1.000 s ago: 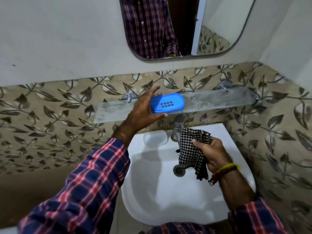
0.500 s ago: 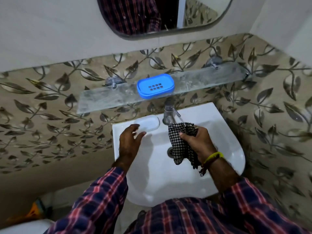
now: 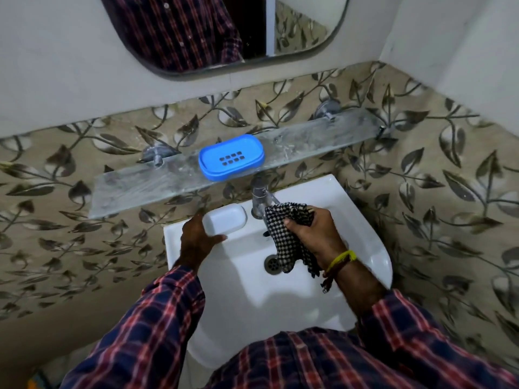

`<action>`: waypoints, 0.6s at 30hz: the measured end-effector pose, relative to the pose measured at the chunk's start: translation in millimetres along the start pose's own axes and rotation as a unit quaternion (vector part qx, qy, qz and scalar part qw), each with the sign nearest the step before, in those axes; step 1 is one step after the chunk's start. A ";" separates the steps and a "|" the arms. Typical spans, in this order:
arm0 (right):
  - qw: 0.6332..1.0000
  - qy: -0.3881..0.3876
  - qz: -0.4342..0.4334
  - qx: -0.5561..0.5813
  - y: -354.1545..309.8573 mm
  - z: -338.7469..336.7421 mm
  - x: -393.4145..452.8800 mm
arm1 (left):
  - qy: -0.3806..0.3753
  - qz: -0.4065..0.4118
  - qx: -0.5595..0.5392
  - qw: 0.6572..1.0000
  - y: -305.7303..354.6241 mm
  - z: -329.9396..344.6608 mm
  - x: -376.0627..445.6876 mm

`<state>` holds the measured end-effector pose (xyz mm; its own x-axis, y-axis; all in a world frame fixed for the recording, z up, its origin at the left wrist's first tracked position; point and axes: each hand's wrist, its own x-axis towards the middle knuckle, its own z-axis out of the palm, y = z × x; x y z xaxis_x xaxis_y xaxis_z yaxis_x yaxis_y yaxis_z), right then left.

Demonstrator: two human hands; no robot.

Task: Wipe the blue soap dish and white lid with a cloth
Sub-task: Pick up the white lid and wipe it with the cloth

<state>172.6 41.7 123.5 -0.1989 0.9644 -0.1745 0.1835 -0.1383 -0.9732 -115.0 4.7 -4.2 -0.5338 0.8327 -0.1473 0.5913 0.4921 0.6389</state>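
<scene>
The blue soap dish (image 3: 231,157) with drain slots rests on the glass shelf (image 3: 309,138) above the basin, nobody touching it. The white lid (image 3: 226,219) lies on the back left corner of the sink rim. My left hand (image 3: 196,238) curls around the lid's left and front edge, thumb along its front. My right hand (image 3: 314,233) grips a black-and-white checked cloth (image 3: 289,240) that hangs over the bowl beside the tap.
A chrome tap (image 3: 259,196) stands at the back middle of the white sink (image 3: 362,220), and the drain (image 3: 272,263) sits under the cloth. A mirror (image 3: 219,32) hangs above. Leaf-patterned tiles cover the walls; a side wall is close on the right.
My left hand set the blue soap dish on the shelf, dropped to the sink rim and closed around the white lid. My right hand kept the cloth near the tap.
</scene>
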 end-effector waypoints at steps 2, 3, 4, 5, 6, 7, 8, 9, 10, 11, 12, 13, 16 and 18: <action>1.000 0.002 0.005 0.012 -0.9 -1.5 1.6 | 0.003 0.003 0.003 1.000 2.1 2.1 -4.2; 1.000 0.003 0.008 0.018 -1.0 -2.3 1.9 | 0.002 0.008 0.003 1.000 5.1 1.3 -8.3; 1.000 0.004 0.010 0.026 -1.2 -3.1 1.6 | 0.004 0.017 -0.001 1.000 8.7 -0.5 -13.3; 0.999 0.005 0.013 0.035 -1.6 -4.2 0.0 | 0.006 0.029 -0.011 0.999 12.4 -3.1 -19.6; 0.999 0.008 0.016 0.043 -2.2 -5.7 -2.1 | 0.008 0.050 -0.027 0.998 16.1 -6.2 -27.5; 0.999 0.012 0.018 0.050 -2.6 -7.5 -4.3 | 0.009 0.075 -0.047 0.996 19.1 -9.9 -37.1; 0.998 0.018 0.020 0.058 -2.7 -9.7 -6.4 | 0.010 0.104 -0.059 0.993 21.4 -13.2 -47.5; 0.997 0.023 0.023 0.068 -3.5 -11.6 -9.0 | 0.012 0.139 -0.057 0.989 23.2 -16.4 -59.1; 0.996 0.028 0.023 0.077 -3.6 -13.3 -10.8 | 0.014 0.181 -0.041 0.983 24.7 -19.1 -70.5; 0.996 0.034 0.023 0.084 -3.3 -14.5 -12.2 | 0.018 0.229 -0.015 0.973 26.8 -21.0 -81.5; 0.995 0.041 0.024 0.087 -2.4 -15.0 -13.0 | 0.020 0.277 0.015 0.961 28.4 -20.9 -91.9; 0.995 0.048 0.027 0.086 -0.6 -15.0 -13.5 | 0.018 0.320 0.045 0.946 30.3 -19.8 -100.7; 0.995 0.065 0.024 0.067 3.4 -12.1 -15.2 | -0.007 0.411 0.136 0.901 32.0 -12.6 -119.0; 0.997 0.066 0.013 0.038 4.7 -9.4 -16.5 | -0.007 0.421 0.168 0.891 32.3 -11.3 -127.1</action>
<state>185.8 27.3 123.2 -0.0646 0.9809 -0.1837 0.1122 -0.1757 -0.9780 -34.9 -88.1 43.7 0.1903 0.9449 0.2665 0.9280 -0.2617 0.2651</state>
